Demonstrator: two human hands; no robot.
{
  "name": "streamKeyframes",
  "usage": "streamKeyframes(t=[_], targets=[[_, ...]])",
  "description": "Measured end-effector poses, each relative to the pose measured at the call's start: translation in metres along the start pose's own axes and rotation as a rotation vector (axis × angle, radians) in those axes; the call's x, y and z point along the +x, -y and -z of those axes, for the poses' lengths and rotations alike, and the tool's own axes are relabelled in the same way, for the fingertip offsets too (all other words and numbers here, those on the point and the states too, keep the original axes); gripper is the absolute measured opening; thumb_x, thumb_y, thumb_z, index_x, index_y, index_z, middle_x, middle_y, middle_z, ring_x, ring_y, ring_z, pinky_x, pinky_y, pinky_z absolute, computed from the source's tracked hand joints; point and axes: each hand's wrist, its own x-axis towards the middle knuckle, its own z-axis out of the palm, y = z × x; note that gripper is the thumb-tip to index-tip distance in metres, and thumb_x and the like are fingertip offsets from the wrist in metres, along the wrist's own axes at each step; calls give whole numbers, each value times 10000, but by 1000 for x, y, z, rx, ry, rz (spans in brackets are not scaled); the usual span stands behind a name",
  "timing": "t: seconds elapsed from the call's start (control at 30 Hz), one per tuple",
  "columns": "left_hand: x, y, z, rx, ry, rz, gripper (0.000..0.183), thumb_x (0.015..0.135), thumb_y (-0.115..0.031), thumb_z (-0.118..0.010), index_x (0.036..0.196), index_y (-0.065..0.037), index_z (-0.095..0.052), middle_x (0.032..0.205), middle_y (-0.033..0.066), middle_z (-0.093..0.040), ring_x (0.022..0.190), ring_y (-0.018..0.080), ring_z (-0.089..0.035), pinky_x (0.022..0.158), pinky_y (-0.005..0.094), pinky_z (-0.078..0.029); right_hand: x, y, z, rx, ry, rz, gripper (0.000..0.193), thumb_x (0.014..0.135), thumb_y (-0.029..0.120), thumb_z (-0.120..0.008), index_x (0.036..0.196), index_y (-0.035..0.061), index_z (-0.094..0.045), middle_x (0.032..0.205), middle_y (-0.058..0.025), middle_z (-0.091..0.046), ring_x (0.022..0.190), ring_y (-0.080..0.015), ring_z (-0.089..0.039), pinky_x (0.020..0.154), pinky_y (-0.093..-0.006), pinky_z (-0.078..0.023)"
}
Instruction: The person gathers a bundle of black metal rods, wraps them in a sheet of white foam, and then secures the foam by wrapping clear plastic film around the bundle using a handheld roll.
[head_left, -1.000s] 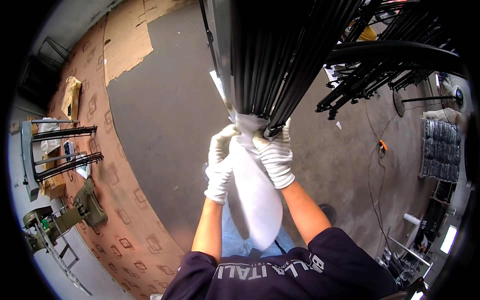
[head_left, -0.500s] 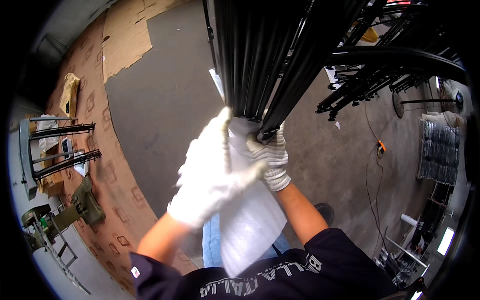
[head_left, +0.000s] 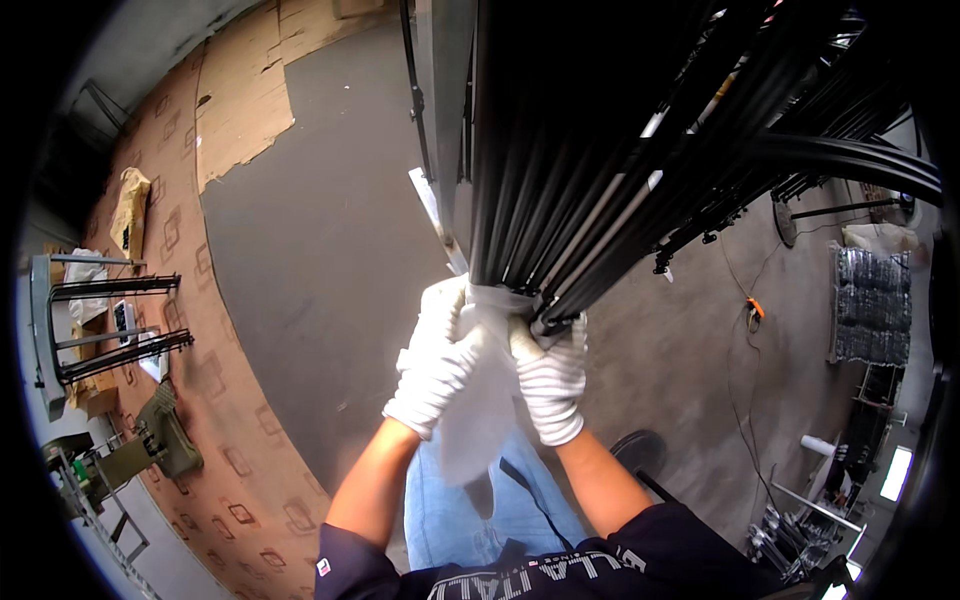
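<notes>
A bundle of long black metal tubes (head_left: 560,200) slants down toward me, and its near ends come together between my hands. A thin white wrapping sheet (head_left: 478,425) is gathered at those ends and hangs loose in front of my legs. On the left edge of the sheet, my left hand (head_left: 435,355), in a white knit glove, is closed with the thumb pressed on it. My right hand (head_left: 552,385), gloved alike, is closed around the sheet beside the lowest tube end. Fingers of both hands are partly hidden behind the sheet and tubes.
More black frames and curved tubes (head_left: 850,160) crowd the upper right. A cable with an orange connector (head_left: 755,308) lies on the grey floor. Wrapped dark stock (head_left: 872,305) stands far right. At left are a metal rack (head_left: 50,335) and a patterned floor covering (head_left: 225,400).
My left hand, blurred with its thumb out across the sheet before, has drawn left and closed on the sheet. Hands and tube ends sit lower in view, and the sheet hangs narrower.
</notes>
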Motion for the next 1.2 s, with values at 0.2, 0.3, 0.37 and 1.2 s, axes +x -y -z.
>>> streamKeyframes(t=[0.2,0.3,0.37,1.2], targets=[[-3,0,-26,-227,-75,185,507,764,-60,-541,1256,-92,-423,1105,160,-538,978,266,-551,857,336,-426,-2,4,3,-126,-72,191,476,696,138,-669,1061,-35,-417,734,-86,-564,620,-248,-550,656,-347,-457],[-10,-1,-37,-152,-148,125,565,769,-58,-540,1305,-100,-366,1054,145,-572,924,264,-583,815,321,-449,-5,7,6,-86,-6,115,399,720,86,-641,1049,6,-430,728,-50,-560,612,-169,-534,645,-289,-455],[-16,-6,-35,-214,-143,85,587,776,-55,-533,1326,-91,-332,1127,156,-540,957,269,-570,812,324,-452,-8,-2,2,47,-51,76,330,728,55,-636,1008,26,-462,741,-23,-565,632,-123,-529,635,-260,-449],[-51,24,5,56,-130,-198,143,752,-218,-595,823,-98,-626,1107,157,-567,1105,344,-437,911,416,-354,-8,11,27,575,376,-335,438,694,13,-706,1050,72,-458,925,-9,-540,816,-88,-538,744,-245,-466]])
